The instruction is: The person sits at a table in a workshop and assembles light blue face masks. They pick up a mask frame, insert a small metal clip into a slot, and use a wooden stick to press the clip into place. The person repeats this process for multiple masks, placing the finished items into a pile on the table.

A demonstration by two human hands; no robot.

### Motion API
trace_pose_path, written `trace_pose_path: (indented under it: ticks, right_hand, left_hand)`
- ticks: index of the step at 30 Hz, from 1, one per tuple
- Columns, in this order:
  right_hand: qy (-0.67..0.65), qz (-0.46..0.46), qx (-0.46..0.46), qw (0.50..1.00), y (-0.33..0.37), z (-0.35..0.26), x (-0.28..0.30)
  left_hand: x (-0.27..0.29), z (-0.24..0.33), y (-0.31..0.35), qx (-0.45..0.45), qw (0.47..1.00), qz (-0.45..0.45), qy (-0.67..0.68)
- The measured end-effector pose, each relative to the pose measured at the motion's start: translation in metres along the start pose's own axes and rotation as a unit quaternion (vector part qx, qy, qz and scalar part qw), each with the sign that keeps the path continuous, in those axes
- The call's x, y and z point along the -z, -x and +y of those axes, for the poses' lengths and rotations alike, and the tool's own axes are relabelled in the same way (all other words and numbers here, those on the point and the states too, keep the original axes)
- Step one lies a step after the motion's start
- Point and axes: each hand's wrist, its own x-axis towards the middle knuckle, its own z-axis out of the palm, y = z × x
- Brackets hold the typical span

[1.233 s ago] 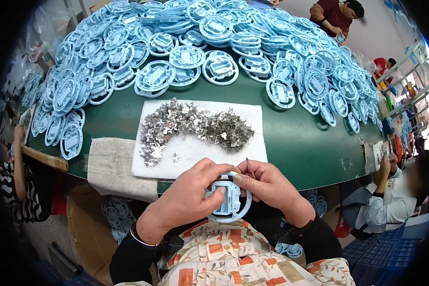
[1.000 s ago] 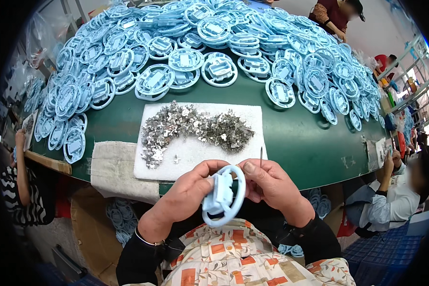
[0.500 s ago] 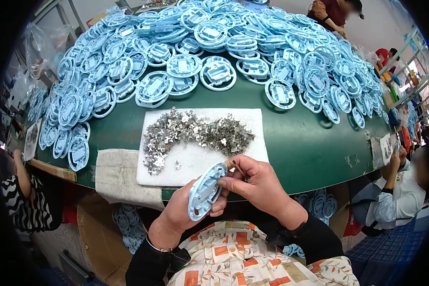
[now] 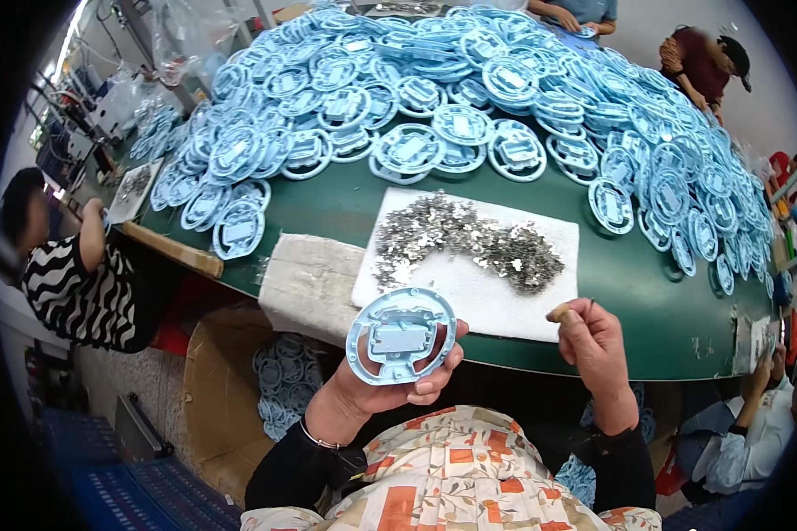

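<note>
My left hand [image 4: 367, 395] is closed round the lower edge of a light blue oval plastic frame [image 4: 402, 340]. The frame is tilted up with its ribbed side and middle plate facing me. To the right, my right hand [image 4: 597, 350] is raised near the front edge of the white pad, apart from the frame. Its fingers are curled, with a tan covering on one fingertip. A thin dark bit shows above the fingers; whether it is held I cannot make out. Small silvery metal clips [image 4: 452, 232] lie heaped on the white foam pad [image 4: 494, 315] beyond both hands.
A large pile of similar blue frames [image 4: 505, 80] covers the far part of the green table [image 4: 540, 190]. A folded cloth [image 4: 314, 276] lies left of the pad. A cardboard box [image 4: 212, 380] with more frames stands below. Other people sit or stand around the table.
My hands have parted: the right has moved right, away from the frame. My left hand has turned the frame from nearly edge-on to face me. The view has shifted to the left.
</note>
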Motion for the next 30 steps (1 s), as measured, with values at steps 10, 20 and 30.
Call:
trace_pose_path:
  ticks: [10,20,30]
  right_hand:
    - [-0.008,0.085,0.056,0.995,0.0,0.032,0.04]
    - [-0.007,0.066,0.078,0.995,0.005,0.042,0.041]
    - [0.037,0.073,0.069,0.994,0.007,0.04,0.038]
  left_hand:
    - [0.038,0.052,0.212,-0.199,0.938,0.263,-0.11]
    - [0.013,0.089,0.202,-0.282,0.332,0.595,-0.675]
    - [-0.027,0.184,-0.109,-0.217,0.171,0.136,-0.951]
